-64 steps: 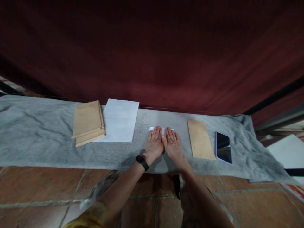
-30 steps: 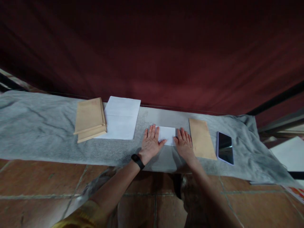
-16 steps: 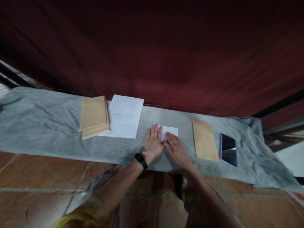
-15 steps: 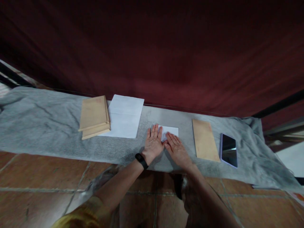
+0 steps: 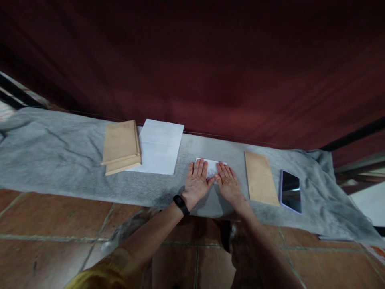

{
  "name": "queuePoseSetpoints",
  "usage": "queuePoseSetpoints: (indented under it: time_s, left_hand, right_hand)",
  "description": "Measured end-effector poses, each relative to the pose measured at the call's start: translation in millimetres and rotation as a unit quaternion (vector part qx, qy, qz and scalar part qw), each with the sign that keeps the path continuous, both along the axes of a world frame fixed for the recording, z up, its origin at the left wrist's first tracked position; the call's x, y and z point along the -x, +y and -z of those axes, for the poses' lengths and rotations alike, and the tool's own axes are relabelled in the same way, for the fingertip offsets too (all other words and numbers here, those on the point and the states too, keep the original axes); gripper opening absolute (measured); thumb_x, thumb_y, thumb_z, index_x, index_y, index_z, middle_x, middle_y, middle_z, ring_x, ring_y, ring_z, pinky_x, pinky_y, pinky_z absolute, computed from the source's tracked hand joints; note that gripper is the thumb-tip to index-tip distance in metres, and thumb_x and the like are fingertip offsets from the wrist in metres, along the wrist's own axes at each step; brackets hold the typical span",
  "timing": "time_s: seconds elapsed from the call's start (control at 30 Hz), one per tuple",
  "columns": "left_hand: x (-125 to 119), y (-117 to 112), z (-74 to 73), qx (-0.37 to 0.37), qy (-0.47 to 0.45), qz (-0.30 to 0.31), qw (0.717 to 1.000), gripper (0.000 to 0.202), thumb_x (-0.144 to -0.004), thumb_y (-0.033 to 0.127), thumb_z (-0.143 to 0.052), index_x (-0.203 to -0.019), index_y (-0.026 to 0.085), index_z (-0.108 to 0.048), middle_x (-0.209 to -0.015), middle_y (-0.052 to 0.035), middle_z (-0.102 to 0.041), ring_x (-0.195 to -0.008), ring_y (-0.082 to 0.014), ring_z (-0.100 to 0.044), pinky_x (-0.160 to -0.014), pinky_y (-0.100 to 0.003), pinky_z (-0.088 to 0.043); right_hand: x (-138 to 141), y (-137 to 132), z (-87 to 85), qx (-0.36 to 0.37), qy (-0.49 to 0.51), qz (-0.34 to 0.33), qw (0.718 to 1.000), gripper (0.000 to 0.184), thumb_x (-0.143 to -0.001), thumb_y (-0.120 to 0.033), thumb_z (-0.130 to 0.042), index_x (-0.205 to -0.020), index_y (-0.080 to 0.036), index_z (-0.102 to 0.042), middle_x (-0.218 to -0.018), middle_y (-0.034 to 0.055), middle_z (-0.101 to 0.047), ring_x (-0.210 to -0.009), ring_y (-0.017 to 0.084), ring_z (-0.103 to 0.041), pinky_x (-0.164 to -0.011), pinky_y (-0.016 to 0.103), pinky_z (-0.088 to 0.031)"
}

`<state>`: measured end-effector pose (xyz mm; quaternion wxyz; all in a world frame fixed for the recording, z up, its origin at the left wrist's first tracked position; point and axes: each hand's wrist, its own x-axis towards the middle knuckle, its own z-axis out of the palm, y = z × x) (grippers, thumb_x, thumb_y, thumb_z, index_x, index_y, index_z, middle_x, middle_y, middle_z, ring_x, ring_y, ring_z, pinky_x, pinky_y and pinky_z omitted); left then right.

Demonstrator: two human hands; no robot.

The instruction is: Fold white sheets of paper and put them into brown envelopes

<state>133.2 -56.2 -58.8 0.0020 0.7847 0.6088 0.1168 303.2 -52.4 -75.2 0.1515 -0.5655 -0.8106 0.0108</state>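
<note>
My left hand (image 5: 197, 184) and right hand (image 5: 229, 185) lie flat, fingers open, pressing a small white paper (image 5: 212, 165), probably folded, on the grey cloth (image 5: 60, 160). A brown envelope (image 5: 261, 178) lies at three o'clock. Uneven pressure could slide the paper and skew its crease.

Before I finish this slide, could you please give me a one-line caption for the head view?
Left hand and right hand press a folded white paper flat on a grey cloth.
</note>
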Motion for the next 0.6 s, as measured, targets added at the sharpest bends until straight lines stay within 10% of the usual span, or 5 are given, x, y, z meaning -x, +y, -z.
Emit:
queuePoseSetpoints:
  time_s: [0.6]
  left_hand:
    - [16, -20, -1.5, 0.011, -0.02, 0.216, 0.976, 0.065, -0.103, 0.055, -0.034, -0.155, 0.016, -0.033, -0.162, -0.0101, -0.035, -0.152, -0.026, -0.025, -0.125, -0.046, -0.017]
  right_hand:
    - [-11, 15, -4.0, 0.03, 0.016, -0.019, 0.999, 0.057, -0.107, -0.037, -0.016, -0.152, -0.013, -0.042, -0.158, 0.0118, -0.042, -0.149, 0.022, -0.034, -0.122, 0.046, -0.028]
